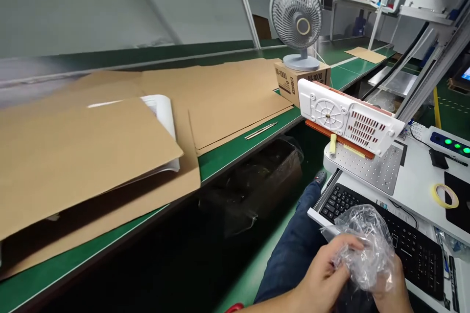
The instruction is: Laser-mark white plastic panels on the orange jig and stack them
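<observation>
Both hands are gathered at the lower right around a crumpled clear plastic bag (367, 249), just in front of a black keyboard (414, 254). My left hand (328, 269) has its thumb and fingers closed on the left side of the bag. On the other side, my right hand (391, 281) grips the bag from behind and below, its fingers partly hidden by the plastic. Beyond the keyboard, a white plastic panel (330, 115) with a round grille and slots stands tilted on an orange-brown holder, above a perforated metal plate (374, 171).
Cardboard sheets (235, 107) cover the green bench at left, with a white part (163, 112) between them. Tweezers (260, 130) lie by the edge. A grey fan (296, 22) stands on a carton (290, 80). Yellow tape (436, 195) rests on the white desk. Clear plastic hangs below the bench.
</observation>
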Tool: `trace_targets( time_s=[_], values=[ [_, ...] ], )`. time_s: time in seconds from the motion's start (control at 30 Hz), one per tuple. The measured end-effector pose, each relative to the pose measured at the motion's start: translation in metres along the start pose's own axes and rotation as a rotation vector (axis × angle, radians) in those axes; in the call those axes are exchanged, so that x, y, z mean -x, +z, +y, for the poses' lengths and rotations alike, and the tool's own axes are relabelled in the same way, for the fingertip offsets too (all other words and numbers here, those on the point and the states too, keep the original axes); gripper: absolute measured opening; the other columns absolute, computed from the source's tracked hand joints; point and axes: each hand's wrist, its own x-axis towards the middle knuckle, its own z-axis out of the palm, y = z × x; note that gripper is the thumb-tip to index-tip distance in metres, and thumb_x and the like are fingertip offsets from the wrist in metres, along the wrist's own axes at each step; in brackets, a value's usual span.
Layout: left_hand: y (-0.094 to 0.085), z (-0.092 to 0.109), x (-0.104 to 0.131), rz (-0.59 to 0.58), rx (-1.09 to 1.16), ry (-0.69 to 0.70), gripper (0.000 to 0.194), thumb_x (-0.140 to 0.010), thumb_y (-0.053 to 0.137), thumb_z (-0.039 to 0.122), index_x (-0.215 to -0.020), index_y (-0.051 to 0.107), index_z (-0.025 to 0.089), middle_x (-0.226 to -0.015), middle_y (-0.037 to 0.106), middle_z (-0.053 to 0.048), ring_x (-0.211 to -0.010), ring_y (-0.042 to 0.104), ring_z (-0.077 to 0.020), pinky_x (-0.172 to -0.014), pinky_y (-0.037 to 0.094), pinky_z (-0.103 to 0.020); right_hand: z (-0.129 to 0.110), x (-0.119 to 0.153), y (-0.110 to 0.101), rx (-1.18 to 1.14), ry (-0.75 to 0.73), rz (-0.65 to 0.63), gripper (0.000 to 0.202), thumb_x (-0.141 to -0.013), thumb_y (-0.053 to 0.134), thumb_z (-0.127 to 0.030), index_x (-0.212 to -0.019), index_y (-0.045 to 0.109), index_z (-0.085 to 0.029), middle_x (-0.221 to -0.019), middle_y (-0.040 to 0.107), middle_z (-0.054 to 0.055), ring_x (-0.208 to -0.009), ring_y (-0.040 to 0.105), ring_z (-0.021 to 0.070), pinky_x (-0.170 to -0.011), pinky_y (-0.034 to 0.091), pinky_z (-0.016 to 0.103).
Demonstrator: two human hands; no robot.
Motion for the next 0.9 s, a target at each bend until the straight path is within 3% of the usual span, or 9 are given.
trace_targets(
  time_s=[0.13, 0.3, 0.43, 0.47, 0.53, 0.6, 0.67, 0.77, 0.9],
  values=[
    [-0.008, -0.005, -0.004, 0.081, -0.071, 0.006, 0.036, -0.104, 0.074, 0.043, -0.133, 0.068, 0.022, -0.124, 0.077, -0.012, -0.109, 0.072, -0.0265, -0.097, 0.058, -0.037, -0.003, -0.002, -0.013, 0.177, -0.041, 0.121, 0.044, -0.081, 0.095, -0.05, -0.113, 0.082, -0.022, -0.112, 0.081, 0.012, -0.091, 0.076, 0.0315, -0.084, 0.066, 0.038],
    [-0.02, -0.005, -0.016, 0.222, -0.287, 0.095, 0.045, -0.102, 0.077, 0.036, -0.144, 0.065, 0.026, -0.149, 0.069, -0.015, -0.132, 0.069, -0.0308, -0.11, 0.057, -0.044, 0.005, -0.003, -0.031, 0.115, 0.017, 0.294, 0.054, -0.082, 0.091, -0.044, -0.129, 0.077, -0.021, -0.121, 0.08, 0.014, -0.114, 0.076, 0.0377, -0.098, 0.065, 0.045],
    [-0.028, -0.003, -0.019, 0.052, -0.32, 0.038, 0.085, -0.091, 0.089, 0.041, -0.166, 0.05, 0.03, -0.172, 0.052, -0.017, -0.159, 0.049, -0.0389, -0.128, 0.045, -0.054, 0.021, 0.009, -0.032, -0.021, 0.065, 0.258, 0.057, -0.078, 0.096, -0.043, -0.127, 0.077, -0.022, -0.118, 0.08, 0.015, -0.112, 0.076, 0.0403, -0.093, 0.067, 0.049],
    [-0.027, -0.003, -0.019, -0.022, -0.283, 0.002, 0.088, -0.089, 0.091, 0.043, -0.166, 0.051, 0.029, -0.168, 0.056, -0.018, -0.154, 0.055, -0.0393, -0.124, 0.049, -0.052, 0.024, 0.013, -0.031, -0.028, 0.069, 0.253, 0.058, -0.076, 0.098, -0.043, -0.125, 0.076, -0.022, -0.12, 0.08, 0.015, -0.11, 0.077, 0.0404, -0.093, 0.067, 0.05],
    [-0.024, -0.004, -0.018, -0.132, -0.226, -0.027, 0.07, -0.091, 0.088, 0.045, -0.154, 0.064, 0.024, -0.146, 0.073, -0.018, -0.13, 0.072, -0.0353, -0.108, 0.059, -0.044, 0.024, 0.02, -0.026, -0.028, 0.092, 0.266, 0.064, -0.072, 0.101, -0.045, -0.125, 0.074, -0.023, -0.126, 0.079, 0.015, -0.113, 0.076, 0.0408, -0.097, 0.066, 0.052],
    [-0.018, -0.004, -0.018, -0.15, -0.233, 0.013, 0.04, -0.098, 0.08, 0.042, -0.132, 0.077, 0.021, -0.119, 0.082, -0.014, -0.103, 0.078, -0.0278, -0.093, 0.06, -0.037, 0.017, 0.024, -0.021, -0.042, 0.139, 0.267, 0.068, -0.07, 0.102, -0.05, -0.125, 0.072, -0.024, -0.13, 0.078, 0.015, -0.118, 0.074, 0.0411, -0.102, 0.065, 0.052],
    [-0.014, -0.005, -0.019, -0.096, -0.25, 0.05, 0.026, -0.102, 0.074, 0.04, -0.118, 0.08, 0.02, -0.104, 0.083, -0.011, -0.089, 0.076, -0.0236, -0.085, 0.058, -0.033, 0.003, 0.023, -0.017, -0.072, 0.173, 0.207, 0.067, -0.074, 0.1, -0.057, -0.127, 0.073, -0.025, -0.132, 0.077, 0.015, -0.121, 0.073, 0.0406, -0.106, 0.063, 0.051],
    [-0.013, -0.006, -0.023, 0.0, -0.223, 0.01, 0.023, -0.099, 0.077, 0.037, -0.112, 0.081, 0.019, -0.101, 0.083, -0.01, -0.088, 0.075, -0.0231, -0.082, 0.057, -0.031, -0.02, 0.016, -0.011, -0.11, 0.147, 0.067, 0.072, -0.082, 0.095, -0.059, -0.139, 0.07, -0.024, -0.142, 0.072, 0.016, -0.13, 0.07, 0.0396, -0.116, 0.057, 0.05],
    [-0.018, -0.005, -0.026, 0.07, -0.178, -0.035, 0.022, -0.092, 0.079, 0.027, -0.112, 0.082, 0.02, -0.104, 0.083, -0.008, -0.093, 0.075, -0.0238, -0.085, 0.057, -0.031, -0.036, 0.009, -0.005, -0.138, 0.085, -0.006, 0.092, -0.083, 0.094, -0.057, -0.16, 0.055, -0.026, -0.161, 0.06, 0.017, -0.149, 0.058, 0.0408, -0.123, 0.052, 0.051]
  ],
)
